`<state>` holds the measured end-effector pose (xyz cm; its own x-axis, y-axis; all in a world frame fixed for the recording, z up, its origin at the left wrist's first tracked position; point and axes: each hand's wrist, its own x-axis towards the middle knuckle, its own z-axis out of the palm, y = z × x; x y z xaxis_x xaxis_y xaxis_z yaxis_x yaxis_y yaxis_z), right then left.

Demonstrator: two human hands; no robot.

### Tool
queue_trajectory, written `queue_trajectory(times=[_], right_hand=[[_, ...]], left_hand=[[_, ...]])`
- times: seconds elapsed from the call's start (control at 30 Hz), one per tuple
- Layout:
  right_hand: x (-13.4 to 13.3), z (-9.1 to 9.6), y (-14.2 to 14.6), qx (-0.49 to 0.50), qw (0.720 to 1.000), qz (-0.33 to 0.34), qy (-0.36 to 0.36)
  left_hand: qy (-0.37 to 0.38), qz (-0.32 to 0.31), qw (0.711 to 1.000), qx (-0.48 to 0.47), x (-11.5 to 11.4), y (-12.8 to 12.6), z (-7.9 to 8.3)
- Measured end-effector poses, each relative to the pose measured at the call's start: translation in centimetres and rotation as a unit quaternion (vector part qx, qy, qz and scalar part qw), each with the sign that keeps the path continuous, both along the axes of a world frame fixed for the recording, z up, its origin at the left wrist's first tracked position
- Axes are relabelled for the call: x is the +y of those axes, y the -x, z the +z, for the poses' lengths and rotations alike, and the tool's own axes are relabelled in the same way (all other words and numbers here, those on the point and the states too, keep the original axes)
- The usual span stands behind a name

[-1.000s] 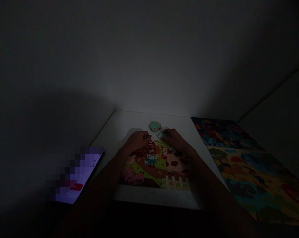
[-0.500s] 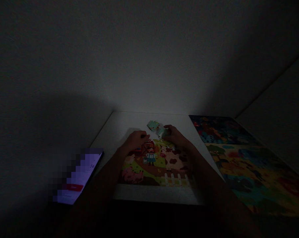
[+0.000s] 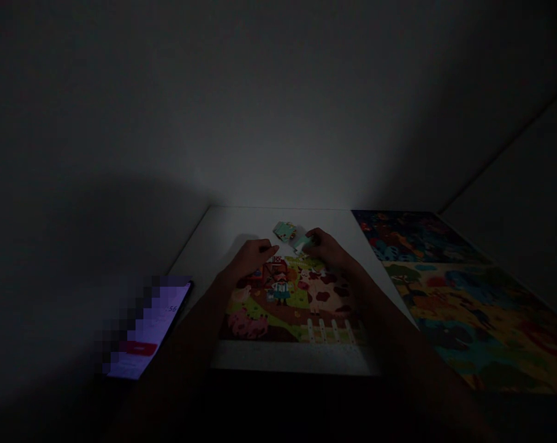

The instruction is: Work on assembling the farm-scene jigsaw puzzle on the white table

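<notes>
A jigsaw puzzle (image 3: 290,307) with a farmer, a cow, a pig and a white fence lies on the white table, its top edge partly behind my hands. My right hand (image 3: 327,248) grips a pale green puzzle piece (image 3: 302,243) just beyond that edge. Above the puzzle's upper left part is my left hand (image 3: 254,255), thumb and fingers pinched together; whatever they hold, if anything, cannot be made out in the dim light. A few more pale green puzzle pieces (image 3: 284,231) lie in a small cluster behind, between the two hands.
To the right lie two pictures, a dark one (image 3: 412,237) at the back and an animal scene (image 3: 481,326) nearer. A lit phone (image 3: 161,326) is at the left of the white table (image 3: 241,218). Pale walls (image 3: 278,123) rise behind and to the right.
Both hands have barely shifted. The fingers of my right hand have tilted or turned the green piece slightly. The puzzle and the cluster stay as they were.
</notes>
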<state>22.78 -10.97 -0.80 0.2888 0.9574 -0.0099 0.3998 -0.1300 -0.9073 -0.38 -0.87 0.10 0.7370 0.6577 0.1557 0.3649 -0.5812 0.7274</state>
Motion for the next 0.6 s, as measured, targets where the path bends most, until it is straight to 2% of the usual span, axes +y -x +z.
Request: queue_trajectory(times=[0.23,0.43,0.6], right_hand=[[0.4,-0.6,0.3,0.023,0.998,-0.031,-0.053],[0.4,-0.5,0.5,0.033,0.997,-0.046,-0.054],[0.3,-0.2,0.6,0.019,0.997,-0.054,-0.049]], left_hand=[[0.012,-0.029,1.0,-0.004,-0.7,0.1,0.6],[0.052,-0.073,0.996,0.019,-0.9,0.5,1.1],[0.033,-0.056,0.996,0.054,-0.1,1.3,0.9]])
